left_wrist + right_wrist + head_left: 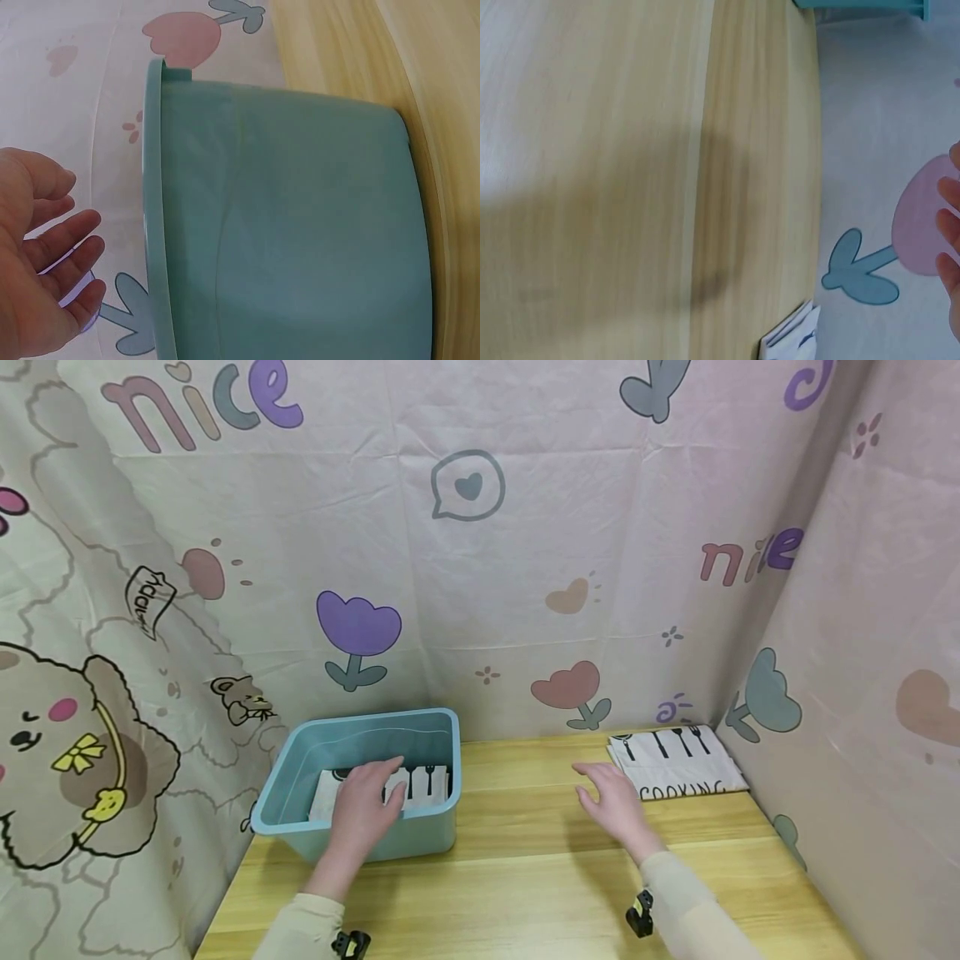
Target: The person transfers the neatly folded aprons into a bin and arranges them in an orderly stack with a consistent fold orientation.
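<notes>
**Teal bin, left hand over the folded towel inside**

Teal plastic bin (pixel 420 831) is sitting on the left part of the wooden table (pixel 525 893), close to the patterned backdrop cloth (pixel 525 527). Inside it, a folded white towel (pixel 427 781) printed with black cutlery is lying flat on the bottom. Left hand (pixel 363 806) is reaching over the near rim into the bin, fingers straight and slightly spread, laid on or just above the towel; contact cannot be confirmed from the head view. Left wrist view is showing the bin's outer wall (pixel 300 225) from the side, with the left hand's fingers (pixel 64 240) extended and relaxed, nothing pinched between them.

Right hand (pixel 611 802) is hovering low over the bare table, fingers straight and spread, holding nothing. It is lying just beside a stack of folded white towels (pixel 678 764) at the far right of the table, one fold reading "COOKING"; hand and stack are looking apart. Right wrist view is showing only a corner of that stack (pixel 791 337) and the fingertips (pixel 951 225) at the frame edge.
</notes>
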Action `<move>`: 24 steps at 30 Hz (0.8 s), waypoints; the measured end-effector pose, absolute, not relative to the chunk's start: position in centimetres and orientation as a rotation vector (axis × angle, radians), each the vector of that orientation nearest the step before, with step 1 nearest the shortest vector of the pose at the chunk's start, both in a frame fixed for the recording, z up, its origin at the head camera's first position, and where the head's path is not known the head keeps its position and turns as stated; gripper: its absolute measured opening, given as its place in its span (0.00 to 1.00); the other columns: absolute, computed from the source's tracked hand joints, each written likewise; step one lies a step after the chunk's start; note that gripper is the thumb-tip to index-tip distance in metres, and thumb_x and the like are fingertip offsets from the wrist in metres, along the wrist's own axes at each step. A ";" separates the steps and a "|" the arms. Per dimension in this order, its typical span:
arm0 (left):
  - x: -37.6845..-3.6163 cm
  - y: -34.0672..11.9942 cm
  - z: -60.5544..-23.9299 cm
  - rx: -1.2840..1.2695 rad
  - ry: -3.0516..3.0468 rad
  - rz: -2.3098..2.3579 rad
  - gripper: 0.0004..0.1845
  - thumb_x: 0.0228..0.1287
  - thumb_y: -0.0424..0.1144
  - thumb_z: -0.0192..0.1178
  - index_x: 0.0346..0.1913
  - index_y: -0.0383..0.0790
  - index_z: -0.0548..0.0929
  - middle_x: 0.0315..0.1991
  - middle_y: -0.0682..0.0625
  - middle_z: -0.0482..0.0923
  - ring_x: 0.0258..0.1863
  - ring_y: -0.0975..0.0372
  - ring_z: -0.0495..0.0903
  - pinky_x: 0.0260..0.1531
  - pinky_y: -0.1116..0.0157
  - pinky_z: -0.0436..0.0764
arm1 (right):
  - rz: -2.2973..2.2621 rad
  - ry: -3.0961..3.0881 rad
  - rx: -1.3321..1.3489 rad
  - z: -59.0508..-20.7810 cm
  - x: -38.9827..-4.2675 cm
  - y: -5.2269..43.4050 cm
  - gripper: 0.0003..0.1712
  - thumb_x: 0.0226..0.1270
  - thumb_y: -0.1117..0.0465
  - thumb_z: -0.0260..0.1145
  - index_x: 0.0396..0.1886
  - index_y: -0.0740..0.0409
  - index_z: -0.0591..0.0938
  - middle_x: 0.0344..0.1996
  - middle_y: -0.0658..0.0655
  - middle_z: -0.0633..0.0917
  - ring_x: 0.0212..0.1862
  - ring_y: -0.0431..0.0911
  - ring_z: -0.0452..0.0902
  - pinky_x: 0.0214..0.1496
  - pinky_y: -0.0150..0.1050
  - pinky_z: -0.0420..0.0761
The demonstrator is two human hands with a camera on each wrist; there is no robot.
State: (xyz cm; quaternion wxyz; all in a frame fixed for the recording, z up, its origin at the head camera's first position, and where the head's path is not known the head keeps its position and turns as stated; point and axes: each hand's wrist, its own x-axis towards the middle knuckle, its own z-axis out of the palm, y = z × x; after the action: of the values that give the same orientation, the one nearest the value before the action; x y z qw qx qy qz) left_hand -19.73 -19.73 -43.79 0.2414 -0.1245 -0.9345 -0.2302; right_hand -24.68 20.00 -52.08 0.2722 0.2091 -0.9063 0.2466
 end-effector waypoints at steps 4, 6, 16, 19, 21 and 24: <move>-19.6 -19.1 -43.6 -0.372 -2.529 -0.644 0.20 0.62 0.34 0.66 0.57 0.34 0.82 0.50 0.40 0.83 0.52 0.43 0.77 0.53 0.42 0.72 | 0.644 -2.461 0.531 -52.4 -24.6 20.9 0.24 0.56 0.66 0.73 0.54 0.62 0.82 0.49 0.62 0.85 0.52 0.58 0.78 0.60 0.56 0.72; -19.5 -18.9 -43.6 -0.383 -2.513 -0.647 0.20 0.61 0.34 0.66 0.57 0.34 0.82 0.50 0.40 0.83 0.52 0.44 0.77 0.53 0.43 0.73 | 0.639 -2.477 0.512 -52.5 -24.6 21.3 0.24 0.56 0.67 0.73 0.54 0.63 0.82 0.50 0.62 0.85 0.53 0.59 0.77 0.60 0.57 0.71; -19.9 -17.2 -43.5 -0.436 -2.456 -0.647 0.20 0.60 0.34 0.68 0.56 0.36 0.83 0.49 0.42 0.84 0.51 0.46 0.78 0.51 0.44 0.74 | 0.646 -2.514 0.438 -53.1 -24.6 23.5 0.24 0.58 0.65 0.71 0.56 0.63 0.81 0.52 0.64 0.83 0.56 0.62 0.74 0.61 0.58 0.69; -19.9 -16.5 -43.6 -0.465 -2.428 -0.652 0.20 0.59 0.34 0.68 0.55 0.37 0.84 0.48 0.43 0.84 0.50 0.47 0.79 0.50 0.45 0.75 | 0.636 -2.505 0.430 -53.2 -24.6 24.0 0.24 0.58 0.66 0.71 0.55 0.64 0.81 0.52 0.65 0.83 0.56 0.62 0.74 0.61 0.59 0.70; -19.8 -16.1 -43.7 -0.482 -2.413 -0.659 0.20 0.58 0.34 0.69 0.55 0.37 0.84 0.48 0.44 0.84 0.49 0.47 0.79 0.49 0.45 0.75 | 0.624 -2.498 0.418 -53.3 -24.7 24.3 0.23 0.57 0.66 0.71 0.55 0.64 0.81 0.51 0.65 0.83 0.55 0.63 0.75 0.60 0.59 0.70; -19.8 -15.4 -43.7 -0.507 -2.392 -0.666 0.20 0.58 0.33 0.69 0.54 0.37 0.84 0.47 0.44 0.84 0.49 0.47 0.79 0.49 0.46 0.75 | 0.618 -2.497 0.398 -53.5 -24.8 24.7 0.23 0.57 0.67 0.70 0.54 0.64 0.81 0.51 0.65 0.83 0.54 0.63 0.75 0.59 0.59 0.70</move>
State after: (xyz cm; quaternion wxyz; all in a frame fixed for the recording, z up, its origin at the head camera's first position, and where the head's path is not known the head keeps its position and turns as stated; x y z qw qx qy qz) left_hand -19.77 -15.39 -43.68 0.2990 -0.1909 -0.9007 -0.2507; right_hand -24.76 24.74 -53.46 0.2660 0.1475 -0.9247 0.2290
